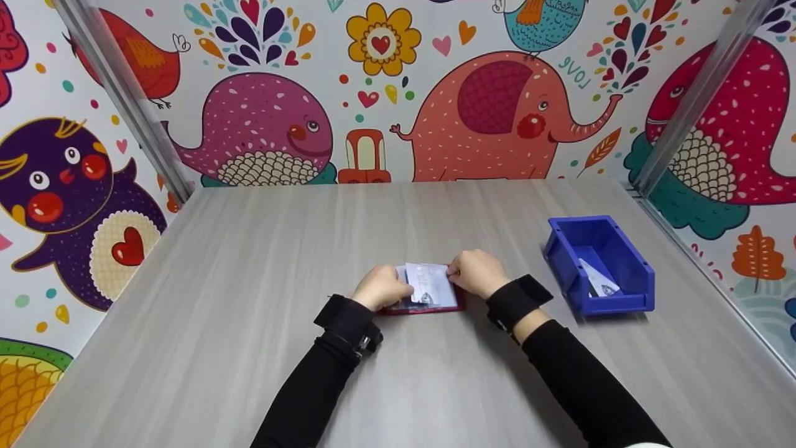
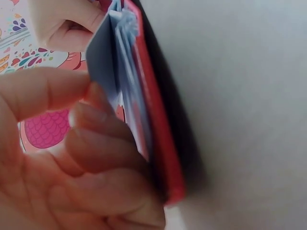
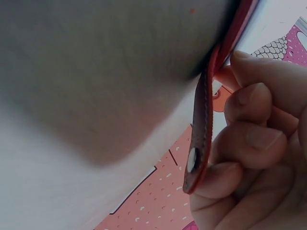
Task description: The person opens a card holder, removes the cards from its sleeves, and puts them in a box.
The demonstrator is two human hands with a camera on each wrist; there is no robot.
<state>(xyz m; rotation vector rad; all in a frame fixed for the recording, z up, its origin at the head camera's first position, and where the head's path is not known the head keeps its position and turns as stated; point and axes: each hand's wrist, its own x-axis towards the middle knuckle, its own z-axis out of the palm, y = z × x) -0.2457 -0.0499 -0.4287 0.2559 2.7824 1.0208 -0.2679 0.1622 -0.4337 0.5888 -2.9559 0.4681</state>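
A red card holder point(image 1: 461, 302) lies open on the table, with clear plastic sleeves point(image 2: 125, 72) inside its cover. My left hand point(image 1: 380, 288) pinches a pale card point(image 1: 428, 281) between thumb and forefinger, over the sleeves; its other fingers curl beside the holder. At the top right edge of the holder, my right hand point(image 1: 480, 272) pinches what looks like a sleeve edge. In the right wrist view, the holder's red strap point(image 3: 201, 120) with a metal snap hangs against the curled fingers of that hand. How far the card sits in a sleeve is hidden.
To the right stands a blue plastic bin point(image 1: 622, 303) with a white card point(image 1: 597, 279) in it. The wood-grain table point(image 1: 249, 261) meets a wall with cartoon animals point(image 1: 485, 118) at the back, and metal posts point(image 1: 137, 106) stand at the corners.
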